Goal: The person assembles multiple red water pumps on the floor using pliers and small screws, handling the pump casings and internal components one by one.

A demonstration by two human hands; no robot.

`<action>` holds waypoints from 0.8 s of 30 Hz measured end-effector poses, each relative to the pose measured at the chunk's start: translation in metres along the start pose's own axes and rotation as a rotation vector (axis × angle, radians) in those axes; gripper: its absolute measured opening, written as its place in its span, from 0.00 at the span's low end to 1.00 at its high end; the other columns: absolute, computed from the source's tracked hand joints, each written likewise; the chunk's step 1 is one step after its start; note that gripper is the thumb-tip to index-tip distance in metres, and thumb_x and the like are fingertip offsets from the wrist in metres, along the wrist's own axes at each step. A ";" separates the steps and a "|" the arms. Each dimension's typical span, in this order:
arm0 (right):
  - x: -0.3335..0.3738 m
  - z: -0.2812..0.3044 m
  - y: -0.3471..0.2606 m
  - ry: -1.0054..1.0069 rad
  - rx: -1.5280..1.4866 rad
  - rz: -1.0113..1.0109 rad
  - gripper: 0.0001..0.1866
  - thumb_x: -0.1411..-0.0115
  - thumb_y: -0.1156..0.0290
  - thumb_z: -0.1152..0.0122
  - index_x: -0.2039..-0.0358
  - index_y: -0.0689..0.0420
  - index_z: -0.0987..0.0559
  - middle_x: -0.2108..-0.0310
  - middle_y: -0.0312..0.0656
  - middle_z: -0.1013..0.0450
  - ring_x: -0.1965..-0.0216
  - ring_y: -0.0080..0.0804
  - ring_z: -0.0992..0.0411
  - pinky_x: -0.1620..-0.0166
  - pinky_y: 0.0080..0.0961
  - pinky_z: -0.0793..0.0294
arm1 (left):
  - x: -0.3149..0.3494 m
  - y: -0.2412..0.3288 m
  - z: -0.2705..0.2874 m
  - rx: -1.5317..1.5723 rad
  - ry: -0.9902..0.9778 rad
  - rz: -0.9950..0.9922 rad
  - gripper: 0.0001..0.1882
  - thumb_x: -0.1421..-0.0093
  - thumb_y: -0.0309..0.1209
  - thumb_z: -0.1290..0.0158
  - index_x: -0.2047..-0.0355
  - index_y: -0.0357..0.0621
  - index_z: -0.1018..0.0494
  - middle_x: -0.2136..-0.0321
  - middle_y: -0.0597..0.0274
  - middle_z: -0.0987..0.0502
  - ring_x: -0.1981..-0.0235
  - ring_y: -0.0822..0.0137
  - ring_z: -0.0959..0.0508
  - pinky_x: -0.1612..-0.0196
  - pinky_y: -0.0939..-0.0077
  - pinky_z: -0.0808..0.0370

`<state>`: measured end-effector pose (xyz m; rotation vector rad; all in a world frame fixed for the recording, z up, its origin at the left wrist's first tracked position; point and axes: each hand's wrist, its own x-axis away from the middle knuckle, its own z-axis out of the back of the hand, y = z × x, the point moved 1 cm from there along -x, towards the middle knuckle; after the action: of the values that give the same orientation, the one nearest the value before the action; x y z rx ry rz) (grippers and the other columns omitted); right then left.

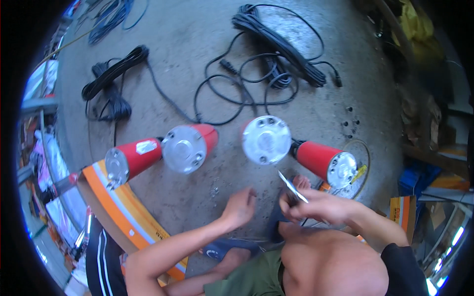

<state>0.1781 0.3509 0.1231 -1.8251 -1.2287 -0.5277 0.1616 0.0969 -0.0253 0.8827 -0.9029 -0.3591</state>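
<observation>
My right hand [316, 204] is closed around a slim, pointed silver tool [292, 186], whose exact kind I cannot make out. Its tip points up and left, just below a red cylinder's round, clear end face [266, 140] with bolts near its rim. My left hand [240, 208] is over the floor with its fingers curled; whether they hold something small is hidden. Ahead of it, a second red cylinder [210, 137] turns its clear end face [184, 149] toward me. Two more red cylinders lie outward, one at left [141, 155] and one at right [316, 159].
Coiled black cables [279, 44] spread over the concrete floor ahead, with another bundle [113, 74] farther left. Small dark round parts [350, 122] lie at right, and tiny shiny bits [215, 191] near my left hand. An orange-and-yellow cardboard box [131, 212] stands at lower left.
</observation>
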 end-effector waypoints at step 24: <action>-0.132 0.023 0.099 0.783 1.381 0.126 0.16 0.35 0.58 0.38 0.60 0.60 0.18 0.60 0.54 0.22 0.58 0.58 0.23 0.54 0.51 0.22 | 0.029 -0.053 0.031 0.995 0.124 0.545 0.09 0.31 0.32 0.48 0.63 0.39 0.24 0.73 0.63 0.24 0.73 0.70 0.26 0.69 0.73 0.31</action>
<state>0.2082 0.2829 -0.0266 -0.4100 -0.5801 -0.1540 0.1581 0.0316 -0.0426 1.4735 -1.1669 0.6786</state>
